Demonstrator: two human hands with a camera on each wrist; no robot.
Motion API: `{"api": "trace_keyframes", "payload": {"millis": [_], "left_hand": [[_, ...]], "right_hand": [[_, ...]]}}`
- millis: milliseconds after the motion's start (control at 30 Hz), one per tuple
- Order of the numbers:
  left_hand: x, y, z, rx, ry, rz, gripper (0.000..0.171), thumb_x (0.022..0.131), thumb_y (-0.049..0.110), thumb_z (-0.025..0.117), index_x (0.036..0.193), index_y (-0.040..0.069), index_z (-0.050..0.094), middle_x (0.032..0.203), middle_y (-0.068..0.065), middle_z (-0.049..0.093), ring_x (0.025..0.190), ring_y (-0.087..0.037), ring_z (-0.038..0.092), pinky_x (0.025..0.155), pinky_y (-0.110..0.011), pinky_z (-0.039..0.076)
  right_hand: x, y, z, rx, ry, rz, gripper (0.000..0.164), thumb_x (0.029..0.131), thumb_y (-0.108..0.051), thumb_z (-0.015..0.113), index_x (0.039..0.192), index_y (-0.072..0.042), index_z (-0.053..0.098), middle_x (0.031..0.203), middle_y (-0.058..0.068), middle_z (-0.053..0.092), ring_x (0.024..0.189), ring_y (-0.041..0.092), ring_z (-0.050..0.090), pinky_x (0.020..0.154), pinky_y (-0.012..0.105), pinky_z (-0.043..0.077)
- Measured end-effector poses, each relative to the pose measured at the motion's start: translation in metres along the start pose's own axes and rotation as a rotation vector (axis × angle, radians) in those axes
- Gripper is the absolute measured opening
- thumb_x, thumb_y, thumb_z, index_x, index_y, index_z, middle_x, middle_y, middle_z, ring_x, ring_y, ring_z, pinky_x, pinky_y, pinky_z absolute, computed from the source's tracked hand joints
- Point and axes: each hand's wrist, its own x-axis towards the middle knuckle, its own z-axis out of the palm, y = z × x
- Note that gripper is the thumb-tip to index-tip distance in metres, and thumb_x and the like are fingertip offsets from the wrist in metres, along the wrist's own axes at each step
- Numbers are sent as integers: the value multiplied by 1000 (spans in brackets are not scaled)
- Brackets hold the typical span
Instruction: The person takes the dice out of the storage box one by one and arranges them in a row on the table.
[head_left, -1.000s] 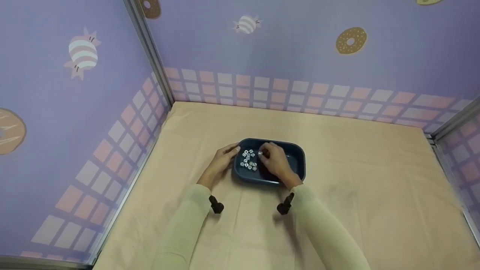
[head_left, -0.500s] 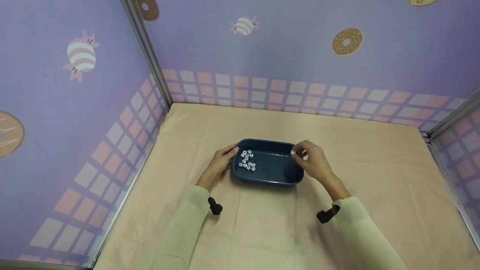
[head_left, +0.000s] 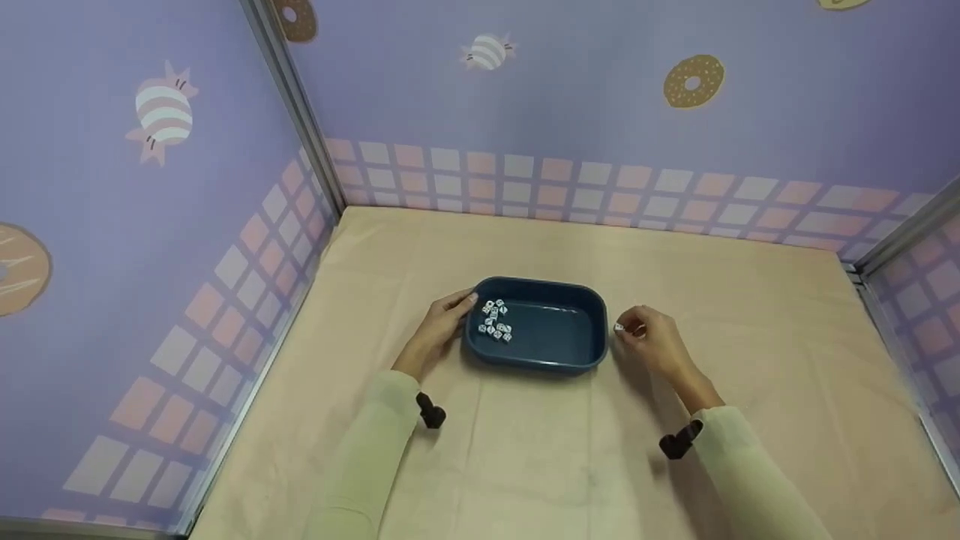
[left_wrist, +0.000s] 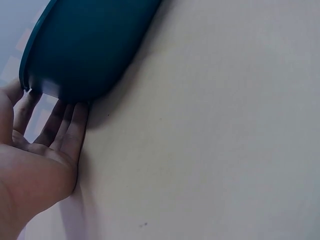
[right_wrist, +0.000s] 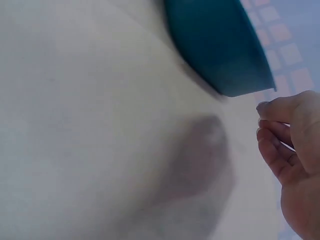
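Observation:
A dark blue rectangular tray (head_left: 551, 337) with rounded corners rests on the cloth. Several white dice (head_left: 491, 330) lie clustered along its left side. My left hand (head_left: 437, 330) grips the tray's left end, thumb over the rim and fingers against the outer wall, as the left wrist view also shows. Just outside the tray's right end, my right hand (head_left: 658, 345) pinches a single white die (head_left: 619, 328) between thumb and fingertips. From the right wrist, the thumb and fingers meet beside the tray's end wall (right_wrist: 220, 50), and their shadow falls on the cloth.
A pale cloth (head_left: 540, 450) covers the table. Purple panels (head_left: 585, 97) with candy and doughnut prints stand behind and at both sides, joined by metal posts (head_left: 296, 97). Small black devices (head_left: 681, 441) are strapped at both wrists.
From inside the tray, my right hand has lifted a die, carried it right over the rim, then lowered it outside the right end. The left hand stays on the tray.

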Motion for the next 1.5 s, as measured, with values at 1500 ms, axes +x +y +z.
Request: {"api": "trace_keyframes", "payload": {"millis": [1500], "left_hand": [[-1, 1, 2, 12, 15, -31, 57, 106, 40, 68, 155, 14, 56, 148, -10, 63, 130, -26, 65, 106, -39, 53]], "right_hand": [[-20, 3, 21, -12, -83, 73, 22, 89, 7, 77, 111, 3, 74, 103, 13, 65, 92, 25, 63, 80, 39, 53]]}}
